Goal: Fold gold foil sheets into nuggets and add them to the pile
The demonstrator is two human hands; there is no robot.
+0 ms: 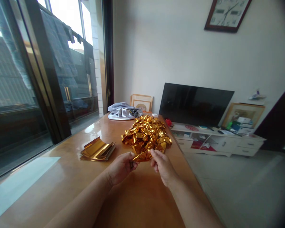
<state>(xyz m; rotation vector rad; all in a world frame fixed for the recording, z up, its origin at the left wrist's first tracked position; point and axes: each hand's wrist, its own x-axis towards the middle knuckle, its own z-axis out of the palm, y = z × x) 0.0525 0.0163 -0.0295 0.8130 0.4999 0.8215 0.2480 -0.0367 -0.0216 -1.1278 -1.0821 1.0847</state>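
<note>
Between my two hands is a folded gold foil paper ingot [142,156], held above the near side of a heap. My left hand [122,166] pinches its left tip, and my right hand [162,166] grips the right end between thumb and fingers. Just beyond lies a large pile of folded gold foil pieces [148,131], shiny and crumpled together. To the left of my left hand rests a stack of flat gold foil sheets [97,149], its top sheets curling upward.
The wooden table [68,180] carries a pale sheet [21,186] at left and folded clothes [123,111] at the far end. Beyond its right edge stand a white cabinet [228,144] and a television [194,104]. A glass sliding door [45,72] borders the left.
</note>
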